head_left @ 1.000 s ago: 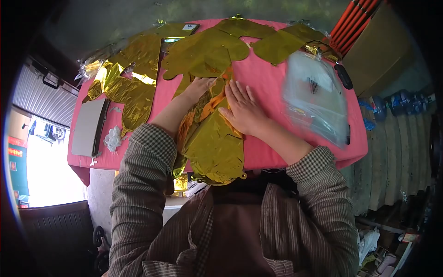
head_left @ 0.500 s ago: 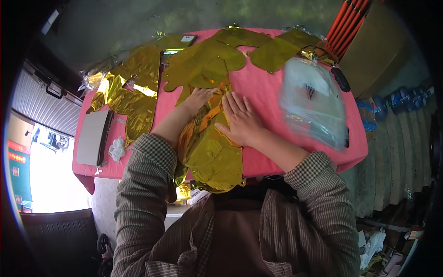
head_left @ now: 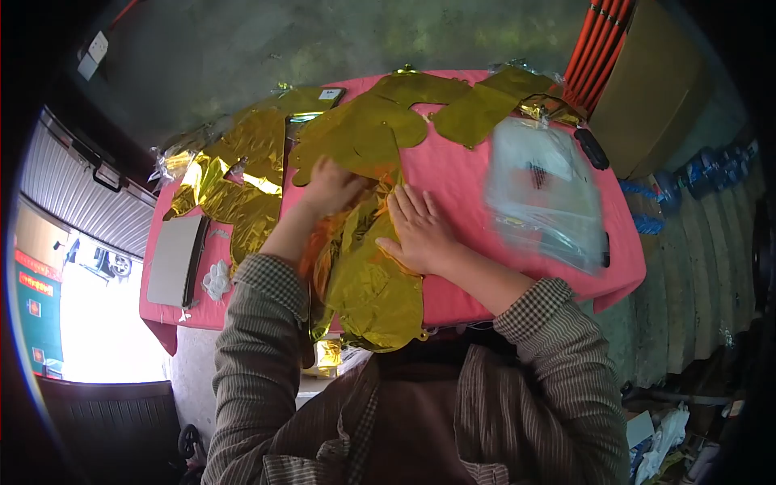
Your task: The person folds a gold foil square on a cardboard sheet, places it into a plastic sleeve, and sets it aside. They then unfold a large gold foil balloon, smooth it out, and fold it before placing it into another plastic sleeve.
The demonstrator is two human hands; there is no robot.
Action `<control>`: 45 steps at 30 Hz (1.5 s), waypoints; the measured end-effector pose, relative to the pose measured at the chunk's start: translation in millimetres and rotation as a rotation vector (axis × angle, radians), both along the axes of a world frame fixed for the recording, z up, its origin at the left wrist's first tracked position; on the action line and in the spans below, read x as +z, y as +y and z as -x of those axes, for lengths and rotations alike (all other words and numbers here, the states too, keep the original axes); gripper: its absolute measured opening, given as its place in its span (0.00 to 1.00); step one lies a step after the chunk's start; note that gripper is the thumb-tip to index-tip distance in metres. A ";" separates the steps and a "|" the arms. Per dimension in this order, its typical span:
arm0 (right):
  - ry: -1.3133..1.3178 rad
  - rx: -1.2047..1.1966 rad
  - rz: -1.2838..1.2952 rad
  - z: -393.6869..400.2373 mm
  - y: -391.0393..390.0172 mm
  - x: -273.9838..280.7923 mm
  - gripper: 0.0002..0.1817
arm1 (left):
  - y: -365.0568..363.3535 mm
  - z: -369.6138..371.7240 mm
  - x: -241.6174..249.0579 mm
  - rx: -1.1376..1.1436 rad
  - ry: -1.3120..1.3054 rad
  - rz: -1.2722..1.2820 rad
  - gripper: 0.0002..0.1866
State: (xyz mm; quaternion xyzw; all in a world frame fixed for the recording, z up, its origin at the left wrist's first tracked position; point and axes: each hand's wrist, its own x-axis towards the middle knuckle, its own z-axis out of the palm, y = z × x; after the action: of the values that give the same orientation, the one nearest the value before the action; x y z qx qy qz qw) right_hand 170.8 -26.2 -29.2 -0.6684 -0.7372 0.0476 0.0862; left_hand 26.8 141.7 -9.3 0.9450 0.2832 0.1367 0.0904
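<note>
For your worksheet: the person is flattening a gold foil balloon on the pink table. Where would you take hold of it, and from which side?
Grip the gold foil balloon at its rounded near end, which seems to overhang the pink table edge toward the person, coming from that near side. The free flat edge there could be pinched, while the right hand lies flat on the middle and the left hand covers the far end.

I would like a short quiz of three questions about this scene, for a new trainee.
1. True or false: the right hand lies flat on the gold foil balloon.
2. What colour is the table cover?
3. The stack of clear plastic bags lies on which side of the hands: A) left, B) right?

Key: 1 true. 2 pink. 3 B.
</note>
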 end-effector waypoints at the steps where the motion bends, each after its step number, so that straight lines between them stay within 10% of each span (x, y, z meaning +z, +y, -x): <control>1: 0.008 0.003 -0.010 0.2 0.0 -1.0 0.43 | 9.9 7.1 0.6 0.103 -0.166 0.022 0.17; 4: 0.009 0.001 -0.016 0.1 0.0 -2.2 0.43 | 41.5 20.6 3.4 0.487 -0.476 0.455 0.17; 10: 0.011 0.011 -0.041 -0.2 -0.3 -2.4 0.43 | 20.4 -13.9 10.1 -0.240 -0.186 -0.086 0.19; 22: 0.019 -0.001 -0.092 0.9 0.0 -6.6 0.43 | 11.4 -54.7 2.9 -0.052 0.196 -0.030 0.25; 31: 0.039 0.002 -0.089 -0.3 -1.4 -5.7 0.42 | 31.9 -59.7 -21.9 -0.185 0.107 -0.246 0.27; 45: 0.018 0.070 -0.077 -3.6 -2.5 0.1 0.41 | 35.6 -46.5 -3.2 -0.069 -0.043 0.144 0.27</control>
State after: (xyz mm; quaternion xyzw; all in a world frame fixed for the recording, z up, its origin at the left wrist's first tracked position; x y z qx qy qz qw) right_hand 174.4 -28.7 -29.1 -0.6381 -0.7605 0.0284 0.1168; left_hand 73.3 177.3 -12.5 0.9420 0.2576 0.1328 0.1690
